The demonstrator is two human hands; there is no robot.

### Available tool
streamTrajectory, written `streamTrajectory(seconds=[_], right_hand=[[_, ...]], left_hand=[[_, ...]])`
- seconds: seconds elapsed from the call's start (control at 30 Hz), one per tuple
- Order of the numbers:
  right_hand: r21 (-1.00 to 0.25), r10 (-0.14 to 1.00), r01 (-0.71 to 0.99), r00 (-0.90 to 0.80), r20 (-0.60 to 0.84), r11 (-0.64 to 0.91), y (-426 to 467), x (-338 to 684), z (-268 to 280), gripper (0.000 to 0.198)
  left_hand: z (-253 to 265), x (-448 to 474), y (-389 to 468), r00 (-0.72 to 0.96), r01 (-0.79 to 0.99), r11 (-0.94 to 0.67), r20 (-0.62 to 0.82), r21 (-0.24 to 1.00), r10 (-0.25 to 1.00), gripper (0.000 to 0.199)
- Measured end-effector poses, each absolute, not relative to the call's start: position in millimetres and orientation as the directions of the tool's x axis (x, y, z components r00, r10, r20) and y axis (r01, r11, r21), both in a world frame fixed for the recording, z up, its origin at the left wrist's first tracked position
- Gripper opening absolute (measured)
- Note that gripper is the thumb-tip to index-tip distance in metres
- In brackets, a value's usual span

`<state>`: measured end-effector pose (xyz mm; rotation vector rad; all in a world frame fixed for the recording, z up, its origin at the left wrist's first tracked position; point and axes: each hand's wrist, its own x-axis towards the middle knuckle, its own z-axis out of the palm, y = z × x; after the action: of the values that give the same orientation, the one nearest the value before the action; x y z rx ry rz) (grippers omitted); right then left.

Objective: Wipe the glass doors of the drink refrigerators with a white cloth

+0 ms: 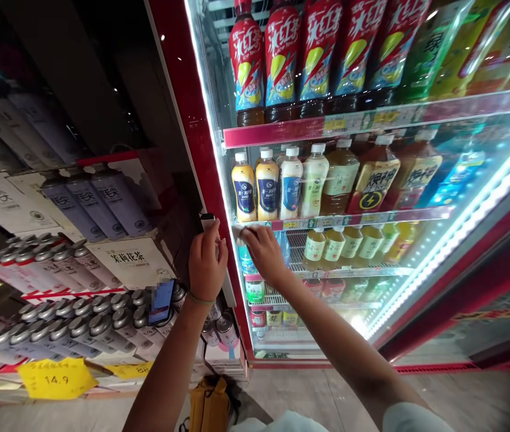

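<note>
My left hand (207,264), with a thin band at its wrist, is at the dark red frame (196,129) of the drinks fridge. Its fingers are curled in at a small white piece with a black top (209,222); whether they grip it is unclear. Just inside that frame, my right hand (263,249) is closed in a pinch at the left end of the middle shelf's price rail (291,224). Something small and pale shows at its fingertips, too indistinct to name. Milk tea bottles (267,189) stand on the shelf above it.
Iced tea bottles (282,60) line the upper fridge shelf. Stacked cans (84,327) and boxes (129,258) fill the left display, where a phone (161,301) rests on the cans. A yellow price card (57,378) hangs in front. A mustard-coloured bag (209,405) is below my arms.
</note>
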<state>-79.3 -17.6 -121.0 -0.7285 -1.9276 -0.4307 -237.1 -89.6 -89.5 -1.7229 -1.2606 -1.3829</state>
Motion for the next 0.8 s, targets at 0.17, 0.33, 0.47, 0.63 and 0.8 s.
streamTrajectory(seconds=[0.17, 0.33, 0.47, 0.63, 0.8], right_hand=[[0.065, 0.226, 0.594, -0.403, 0.887, 0.802, -12.3, -93.9, -126.2, 0.032], [0.146, 0.181, 0.529, -0.517, 0.837, 0.836, -28.6, -79.9, -228.4, 0.035], [0.095, 0.24, 0.613, -0.442, 0.864, 0.785, -24.8, -65.0, -208.0, 0.039], [-0.086, 0.331, 0.758, -0.178, 0.927, 0.647, -11.8, -53.1, -153.3, 0.038], [0.041, 0.34, 0.617, -0.486, 0.805, 0.786, -33.2, -44.4, -228.9, 0.034]], left_hand=[[-86.6, -237.2, -92.3, 0.026, 0.925, -0.367, 0.945, 0.101, 0.325, 0.057], [-89.6, -244.4, -95.2, 0.087, 0.935, -0.352, 0.931, 0.047, 0.355, 0.065], [-92.4, -246.5, -96.3, 0.1, 0.933, -0.358, 0.926, 0.04, 0.365, 0.066], [-107.2, -240.1, -97.2, 0.065, 0.934, -0.351, 0.934, 0.067, 0.352, 0.064], [-139.4, -224.9, -101.4, 0.111, 0.939, -0.344, 0.932, 0.015, 0.346, 0.072]])
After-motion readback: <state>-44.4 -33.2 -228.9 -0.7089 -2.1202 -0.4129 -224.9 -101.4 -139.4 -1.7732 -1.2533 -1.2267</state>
